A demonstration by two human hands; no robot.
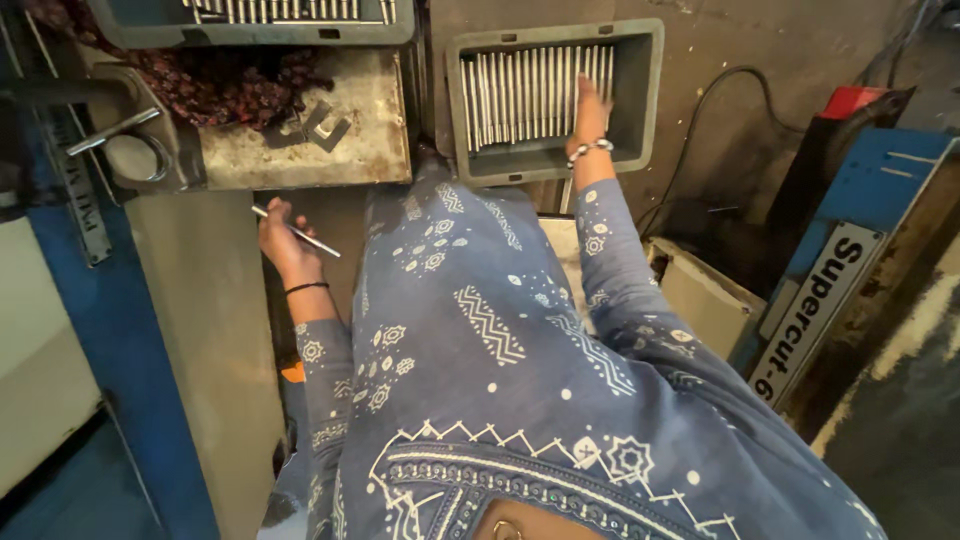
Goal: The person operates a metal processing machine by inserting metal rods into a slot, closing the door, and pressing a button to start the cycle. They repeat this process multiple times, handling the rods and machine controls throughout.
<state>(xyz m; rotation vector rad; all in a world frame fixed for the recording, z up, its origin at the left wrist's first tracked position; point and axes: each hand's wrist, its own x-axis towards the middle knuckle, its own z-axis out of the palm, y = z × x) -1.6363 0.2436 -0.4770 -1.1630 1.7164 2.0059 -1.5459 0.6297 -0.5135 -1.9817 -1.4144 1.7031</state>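
Observation:
My left hand [283, 238] is closed around one thin metal rod [300, 234], held level beside a rusty metal plate [310, 150]. My right hand [588, 112] reaches forward into a grey plastic crate [648, 90] and lies on the row of several shiny metal rods [520, 95] standing side by side in it. Its fingers rest on the rods at the crate's right end; whether they grip one is hidden. Both forearms wear blue patterned sleeves, and each wrist carries a bracelet.
A second grey crate [250, 35] with more rods sits at the top left above the plate. A blue machine frame [110, 330] runs down the left. A black cable [700, 110] crosses the floor, and a blue panel with a white label [860, 200] leans at right.

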